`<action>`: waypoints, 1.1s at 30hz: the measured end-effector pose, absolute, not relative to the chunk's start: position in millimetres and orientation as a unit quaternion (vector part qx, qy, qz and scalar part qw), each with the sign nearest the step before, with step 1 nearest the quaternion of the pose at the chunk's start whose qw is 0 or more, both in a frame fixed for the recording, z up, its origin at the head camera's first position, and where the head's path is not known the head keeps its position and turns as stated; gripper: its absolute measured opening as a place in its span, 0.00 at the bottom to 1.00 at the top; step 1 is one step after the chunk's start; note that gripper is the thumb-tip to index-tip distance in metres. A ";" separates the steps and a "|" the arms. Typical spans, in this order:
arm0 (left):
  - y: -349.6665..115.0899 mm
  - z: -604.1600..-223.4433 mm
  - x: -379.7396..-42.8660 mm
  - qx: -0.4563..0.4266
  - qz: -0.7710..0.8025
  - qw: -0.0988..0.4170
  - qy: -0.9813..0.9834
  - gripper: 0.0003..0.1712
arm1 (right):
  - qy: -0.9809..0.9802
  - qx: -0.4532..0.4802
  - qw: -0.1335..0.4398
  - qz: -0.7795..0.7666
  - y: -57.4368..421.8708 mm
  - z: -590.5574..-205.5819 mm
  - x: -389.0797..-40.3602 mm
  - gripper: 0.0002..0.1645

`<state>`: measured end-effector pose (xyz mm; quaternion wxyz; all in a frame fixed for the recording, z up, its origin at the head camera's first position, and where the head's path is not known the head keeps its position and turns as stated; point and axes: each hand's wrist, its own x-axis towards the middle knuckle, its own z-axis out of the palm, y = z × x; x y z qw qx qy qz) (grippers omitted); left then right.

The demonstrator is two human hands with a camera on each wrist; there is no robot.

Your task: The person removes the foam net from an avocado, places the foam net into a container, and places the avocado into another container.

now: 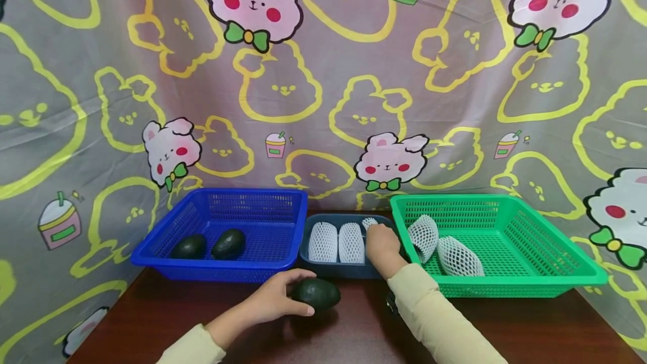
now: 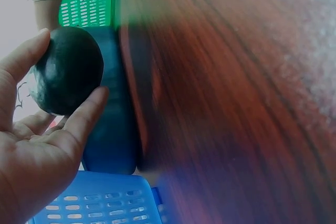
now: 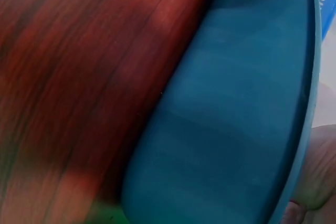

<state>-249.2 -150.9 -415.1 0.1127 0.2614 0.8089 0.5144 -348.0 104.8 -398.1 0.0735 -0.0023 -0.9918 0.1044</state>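
Two dark-green oval avocados (image 1: 228,244) kept in blue rectangular plastic basket (image 1: 219,268). Third avocado (image 1: 319,294) clamped in left grip (image 1: 275,296), in front of dark-blue plastic tray (image 1: 336,271). White tubular foam nets (image 1: 351,243) seen in tray; right grip (image 1: 382,245) held at right end, closure cannot be told. More nets (image 1: 460,256) placed in green rectangular plastic basket (image 1: 510,281).

The held avocado (image 1: 320,295) looks glossy — the tray (image 3: 220,103) smooth plastic, the table (image 1: 349,333) shiny wood.

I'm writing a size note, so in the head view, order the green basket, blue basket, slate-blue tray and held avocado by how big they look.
1. Green basket
2. Blue basket, somewhat smaller
3. Slate-blue tray
4. Avocado in the left hand, clearly smallest
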 end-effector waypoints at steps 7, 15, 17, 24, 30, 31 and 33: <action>-149.8 -413.7 -246.9 0.259 0.517 0.113 0.808 0.36 | -0.993 0.009 0.066 0.095 104.0 -402.7 -349.3 0.08; -151.1 -414.4 -248.1 0.259 0.519 0.111 0.807 0.36 | -0.995 -0.001 0.054 0.086 102.6 -398.0 -347.4 0.07; -151.5 -414.3 -248.3 0.258 0.517 0.111 0.808 0.36 | -0.995 -0.003 0.053 0.086 101.7 -395.7 -346.3 0.07; -153.2 -412.5 -248.2 0.260 0.514 0.109 0.810 0.36 | -0.995 0.011 0.066 0.068 98.0 -383.1 -337.6 0.07; -154.3 -409.8 -247.6 0.259 0.518 0.112 0.808 0.36 | -0.995 0.024 0.078 0.056 94.4 -372.1 -330.1 0.09; -154.1 -408.7 -247.2 0.260 0.518 0.111 0.807 0.36 | -0.995 0.025 0.079 0.056 94.5 -370.8 -329.4 0.09; -154.0 -406.1 -246.1 0.264 0.517 0.107 0.808 0.37 | -0.994 0.030 0.085 0.055 95.2 -368.7 -327.4 0.09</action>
